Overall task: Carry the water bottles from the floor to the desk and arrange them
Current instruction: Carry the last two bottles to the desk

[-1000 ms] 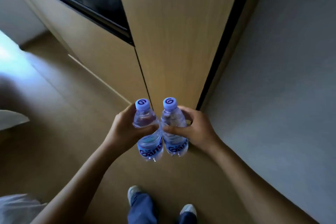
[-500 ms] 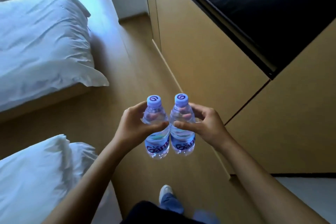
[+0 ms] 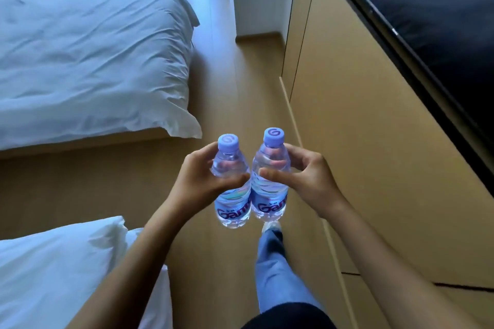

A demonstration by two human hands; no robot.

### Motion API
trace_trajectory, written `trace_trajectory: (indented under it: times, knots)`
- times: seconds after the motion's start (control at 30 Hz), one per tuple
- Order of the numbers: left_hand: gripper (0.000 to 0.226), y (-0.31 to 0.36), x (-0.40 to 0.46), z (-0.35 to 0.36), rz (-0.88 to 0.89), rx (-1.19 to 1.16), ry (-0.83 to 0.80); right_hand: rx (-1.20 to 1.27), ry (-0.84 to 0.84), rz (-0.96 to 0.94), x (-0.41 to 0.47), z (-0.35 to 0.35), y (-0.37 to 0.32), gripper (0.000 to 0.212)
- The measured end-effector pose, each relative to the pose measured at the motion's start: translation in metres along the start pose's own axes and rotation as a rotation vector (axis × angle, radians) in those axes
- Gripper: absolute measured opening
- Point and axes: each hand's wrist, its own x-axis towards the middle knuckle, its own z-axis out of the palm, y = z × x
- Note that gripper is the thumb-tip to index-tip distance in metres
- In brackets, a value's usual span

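Gripping one bottle apiece, the hands carry both at chest height over the wooden floor (image 3: 235, 93). The left hand (image 3: 199, 181) wraps the left bottle (image 3: 232, 181) around its upper body, thumb across the front and fingers curled behind. The right hand (image 3: 304, 176) clasps the right bottle (image 3: 270, 176) the same way, thumb lying over the clear ribbed part. Both bottles stand upright, side by side, their lower bodies touching just above the blue labels, and each is sealed with a pale purple cap. They hang clear of the floor, held only by the hands.

Left of the bottles lies a bed (image 3: 88, 61) with rumpled white bedding, and a second white bed corner (image 3: 61, 270) sits nearer the person, below and left of the bottles. Right of the bottles runs a light wooden cabinet front (image 3: 374, 141), with a dark glossy panel (image 3: 433, 21) above it. Directly under the bottles a leg in blue jeans (image 3: 272, 267) steps forward, the shoe partly hidden behind the right bottle's base.
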Motion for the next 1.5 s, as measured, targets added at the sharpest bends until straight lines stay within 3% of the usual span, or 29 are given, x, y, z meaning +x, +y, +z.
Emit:
trace_trajectory:
  times: [0.37,0.9,1.27,1.5]
  knots:
    - [0.031,-0.001,0.214,-0.03,-0.032,-0.007,0.146,-0.034,-0.096,-0.034,0.235,-0.047,-0.038,0.06]
    - [0.036,-0.077,0.539,-0.112,-0.019,-0.064,0.147,-0.124,-0.013,-0.022,0.577,-0.054,-0.058,0.058]
    - [0.035,-0.111,0.771,-0.181,0.006,0.024,0.098,-0.138,0.04,-0.001,0.807,-0.062,-0.072,0.072]
    - [0.037,-0.139,0.936,-0.199,0.012,0.054,0.17,-0.13,-0.01,-0.033,0.981,-0.09,-0.081,0.068]
